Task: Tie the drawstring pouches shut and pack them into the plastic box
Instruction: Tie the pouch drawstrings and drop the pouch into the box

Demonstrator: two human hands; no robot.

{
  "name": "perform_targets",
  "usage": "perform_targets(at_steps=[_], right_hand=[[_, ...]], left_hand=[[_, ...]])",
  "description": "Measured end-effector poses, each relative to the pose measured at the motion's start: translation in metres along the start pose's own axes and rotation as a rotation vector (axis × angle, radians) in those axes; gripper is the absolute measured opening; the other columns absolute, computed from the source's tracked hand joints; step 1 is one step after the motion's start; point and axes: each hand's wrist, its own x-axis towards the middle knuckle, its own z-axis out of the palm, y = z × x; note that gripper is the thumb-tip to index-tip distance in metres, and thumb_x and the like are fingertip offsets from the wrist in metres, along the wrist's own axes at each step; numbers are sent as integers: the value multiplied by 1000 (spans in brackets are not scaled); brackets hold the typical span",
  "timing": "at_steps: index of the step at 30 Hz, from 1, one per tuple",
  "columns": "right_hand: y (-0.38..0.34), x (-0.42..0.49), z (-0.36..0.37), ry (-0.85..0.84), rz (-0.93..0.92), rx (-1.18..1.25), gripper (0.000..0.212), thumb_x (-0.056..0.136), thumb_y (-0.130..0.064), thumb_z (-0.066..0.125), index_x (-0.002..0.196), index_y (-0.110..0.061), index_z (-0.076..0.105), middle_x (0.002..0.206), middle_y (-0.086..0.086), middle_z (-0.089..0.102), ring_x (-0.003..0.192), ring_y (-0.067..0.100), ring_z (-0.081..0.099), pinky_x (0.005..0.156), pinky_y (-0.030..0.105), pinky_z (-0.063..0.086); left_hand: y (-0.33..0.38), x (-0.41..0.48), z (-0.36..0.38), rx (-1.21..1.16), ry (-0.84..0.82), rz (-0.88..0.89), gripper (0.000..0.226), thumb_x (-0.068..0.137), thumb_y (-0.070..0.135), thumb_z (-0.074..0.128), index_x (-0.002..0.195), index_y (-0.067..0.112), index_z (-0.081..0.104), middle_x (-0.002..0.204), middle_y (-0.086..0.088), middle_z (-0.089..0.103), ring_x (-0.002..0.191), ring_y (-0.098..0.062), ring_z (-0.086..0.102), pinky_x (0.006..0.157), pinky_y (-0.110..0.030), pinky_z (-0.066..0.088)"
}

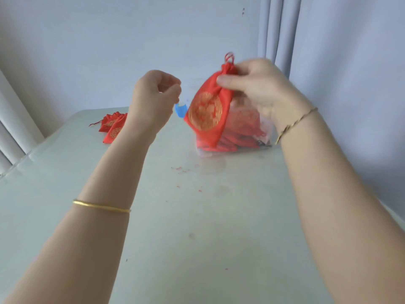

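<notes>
Pouch (206, 110) hangs by the box (247, 130), neck pinched by the right hand (256, 84). Left hand (155, 91) is curled; contents cannot be told.

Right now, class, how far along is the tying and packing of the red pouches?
Done: packed red pouches lie in the clear plastic box. In hand: the right hand pinches the gathered neck of a red fabric pouch with a gold emblem; the left hand is curled beside it. Left: loose red pouches on the pale table, far left.
</notes>
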Motion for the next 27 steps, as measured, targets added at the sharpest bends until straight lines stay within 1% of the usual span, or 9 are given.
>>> perform_targets(at_steps=[5, 8, 12, 13, 15, 17, 19, 22, 27], right_hand=[[-10, 56, -29, 219, 51, 158, 16, 88, -6, 60, 75, -12, 52, 72, 5, 61, 47, 8, 61, 43, 20, 49], [15, 81, -36, 162, 221, 120, 30, 87, 5, 54, 74, -18, 40, 76, 5, 54, 60, 16, 60, 42, 28, 54], [40, 95, -44, 139, 289, -371, 26, 79, 2, 64, 69, -14, 45, 100, 16, 59, 91, 30, 63, 84, 40, 56], [41, 95, -45, 115, 299, -508, 27, 79, -2, 65, 66, -13, 44, 97, 15, 57, 90, 28, 59, 86, 37, 53], [40, 91, -42, 82, 301, -845, 28, 82, -12, 65, 63, -10, 44, 89, 13, 54, 87, 25, 51, 75, 30, 45], [39, 88, -40, 131, 310, -1053, 17, 81, -18, 66, 80, -5, 55, 103, 12, 57, 97, 29, 51, 74, 31, 38], [39, 89, -45, 223, 333, -1215, 35, 81, -19, 62, 114, -9, 54, 126, 12, 48, 118, 32, 44, 85, 37, 38], [24, 86, -42, 310, 193, -1286, 41, 83, -7, 53, 124, -8, 48, 130, 14, 42, 124, 34, 39, 94, 40, 36], [8, 65, 17, 222, -193, -956, 36, 82, 3, 47, 115, -8, 56, 122, 14, 49, 107, 32, 53, 87, 34, 43]], left_hand=[[15, 29, 11, 45, -36, -10, 16, 86, 12, 50, 100, 17, 56, 80, 5, 58, 87, -18, 61, 84, -42, 53], [15, 36, 17, 65, -64, -30, 19, 86, 10, 49, 103, 15, 57, 81, 5, 57, 83, -18, 58, 83, -41, 52], [7, 40, 20, 83, -76, -68, 23, 86, 10, 48, 106, 13, 58, 90, 0, 59, 85, -19, 58, 84, -41, 52], [5, 41, 21, 87, -80, -77, 23, 86, 9, 48, 107, 13, 58, 91, -1, 59, 85, -19, 58, 84, -41, 52], [1, 43, 22, 92, -87, -98, 24, 86, 9, 48, 108, 12, 58, 90, 0, 58, 85, -20, 58, 85, -42, 51], [-4, 44, 23, 105, -86, -118, 25, 86, 9, 48, 109, 11, 57, 94, -2, 59, 88, -21, 59, 85, -41, 52], [-11, 46, 23, 114, -74, -138, 26, 86, 9, 48, 111, 10, 57, 98, -4, 59, 91, -20, 59, 83, -39, 51], [-29, 50, 17, 101, -28, -180, 27, 86, 7, 47, 110, 11, 56, 93, -3, 57, 79, -16, 56, 82, -37, 51], [-77, 44, 10, 157, 51, -271, 27, 84, 6, 45, 109, 11, 57, 102, -5, 57, 88, -21, 54, 79, -38, 53]])
